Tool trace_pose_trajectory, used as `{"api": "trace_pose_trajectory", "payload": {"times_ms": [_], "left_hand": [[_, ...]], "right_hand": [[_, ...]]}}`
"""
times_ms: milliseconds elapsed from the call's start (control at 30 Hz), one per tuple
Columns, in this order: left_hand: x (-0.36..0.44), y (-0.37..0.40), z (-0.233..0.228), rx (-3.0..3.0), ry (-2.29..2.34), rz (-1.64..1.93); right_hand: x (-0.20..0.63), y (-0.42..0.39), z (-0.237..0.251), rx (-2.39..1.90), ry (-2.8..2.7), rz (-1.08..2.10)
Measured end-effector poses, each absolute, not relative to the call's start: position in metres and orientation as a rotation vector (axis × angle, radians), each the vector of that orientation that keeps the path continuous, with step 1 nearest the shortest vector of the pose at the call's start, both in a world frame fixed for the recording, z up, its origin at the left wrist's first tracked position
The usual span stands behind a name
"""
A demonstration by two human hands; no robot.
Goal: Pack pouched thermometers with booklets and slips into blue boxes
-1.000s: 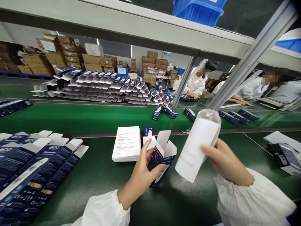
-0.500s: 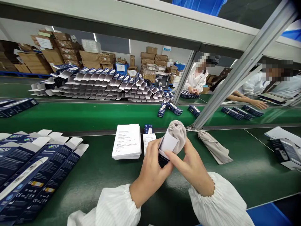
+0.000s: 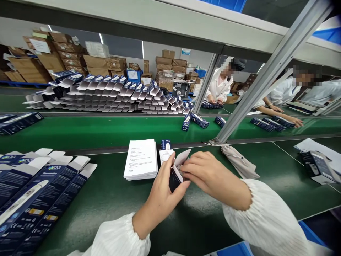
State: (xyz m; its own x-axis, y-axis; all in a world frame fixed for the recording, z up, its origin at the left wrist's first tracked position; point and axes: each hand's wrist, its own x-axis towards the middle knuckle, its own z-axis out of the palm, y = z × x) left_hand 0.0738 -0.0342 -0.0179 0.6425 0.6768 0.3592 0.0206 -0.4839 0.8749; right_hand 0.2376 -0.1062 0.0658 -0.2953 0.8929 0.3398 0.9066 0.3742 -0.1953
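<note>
My left hand is wrapped round a small dark carton, tilted, with its white end flap standing up. The fingers of my right hand are bent together at the carton's mouth. Only a sliver of the grey drawstring pouch shows there, under the fingertips; the rest of it is hidden. Just beyond my left hand stand a stack of printed leaflets and a blue carton with a paper slip on it. A second grey drawstring pouch lies flat to the right.
Several open blue cartons fill the near left. Across the green conveyor belt is a long pile of cartons. A slanted metal post rises at the right. Two co-workers handle cartons opposite. An open carton lies far right.
The grey pouch has gone down into the carton in my left hand. My right hand has moved from the pouch's side to over the carton's mouth.
</note>
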Motion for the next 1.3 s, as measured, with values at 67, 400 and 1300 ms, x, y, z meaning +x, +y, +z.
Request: {"api": "trace_pose_trajectory", "payload": {"times_ms": [67,400,1300], "left_hand": [[0.071,-0.036,-0.023,1.863,0.578,0.862],[0.082,-0.058,-0.030,1.451,0.624,0.805],[0.064,-0.034,-0.009,1.961,0.508,0.879]], "right_hand": [[0.237,-0.110,0.052,-1.561,-2.018,0.008],[0.185,-0.110,-0.017,-1.319,-0.853,0.764],[0.226,-0.124,-0.007,-1.330,-1.554,0.187]]}}
